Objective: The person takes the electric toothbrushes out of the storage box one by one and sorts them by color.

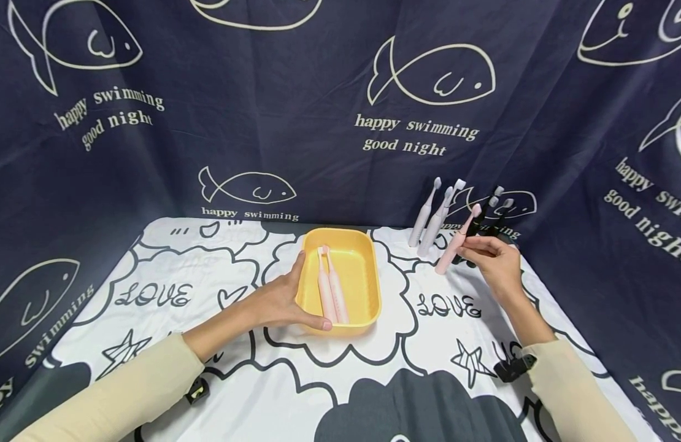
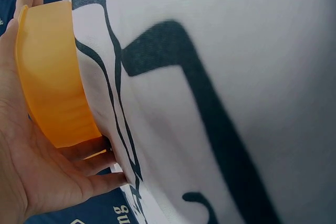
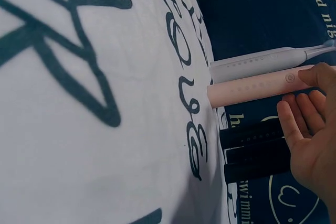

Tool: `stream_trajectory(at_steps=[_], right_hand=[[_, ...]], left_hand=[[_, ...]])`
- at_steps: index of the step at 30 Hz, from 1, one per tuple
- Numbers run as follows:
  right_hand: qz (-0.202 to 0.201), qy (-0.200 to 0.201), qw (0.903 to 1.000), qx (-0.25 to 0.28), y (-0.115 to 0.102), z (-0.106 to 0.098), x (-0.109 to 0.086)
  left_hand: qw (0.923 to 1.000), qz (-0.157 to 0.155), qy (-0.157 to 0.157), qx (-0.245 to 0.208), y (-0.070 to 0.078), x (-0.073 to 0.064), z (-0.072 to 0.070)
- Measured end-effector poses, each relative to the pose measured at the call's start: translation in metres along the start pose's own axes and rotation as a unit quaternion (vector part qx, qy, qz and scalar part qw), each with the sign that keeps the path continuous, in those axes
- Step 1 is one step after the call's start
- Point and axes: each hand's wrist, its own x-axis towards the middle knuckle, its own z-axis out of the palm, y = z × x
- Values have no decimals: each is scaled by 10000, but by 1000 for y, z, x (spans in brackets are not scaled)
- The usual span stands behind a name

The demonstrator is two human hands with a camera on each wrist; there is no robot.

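In the head view my left hand (image 1: 282,301) holds the left side of a yellow plastic box (image 1: 368,276), its thumb by the near rim. The left wrist view shows fingers (image 2: 86,163) along the wall of the box (image 2: 58,72). Two pink electric toothbrushes (image 1: 330,288) lie side by side inside, heads toward the far end. My right hand (image 1: 495,264) pinches another pink electric toothbrush (image 1: 452,252) by its upper handle; it leans with its head up. In the right wrist view the thumb presses near the button of this toothbrush (image 3: 252,87), whose base is at or close to the cloth.
White electric toothbrushes (image 1: 422,221) stand upright at the back right, left of my right hand. Black electric toothbrushes (image 1: 491,215) stand behind that hand. A patterned white cloth (image 1: 208,288) covers the table, and a dark blue curtain (image 1: 296,104) hangs behind.
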Motion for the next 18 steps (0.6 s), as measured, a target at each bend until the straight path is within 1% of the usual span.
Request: stream_trajectory(at_steps=[5,10,12,15,18], right_hand=[[0,-88,10000,3,0,-2,-3],[122,-237,9996,77,0,-3,-9],[212,-285,9994,24,0,-3,-12],[300,-332,9988,-217,-1,-4,-16],[335,-398,9983,-256,-3,-3,-20]], left_hand=[[10000,34,6,11,-1,0,0],[10000,21,3,16,-1,1,0],[10000,-10,1,32,-1,1,-1],[10000,-61,-12,44,-1,1,-1],[10000,-60,-27,43,-1,0,-1]])
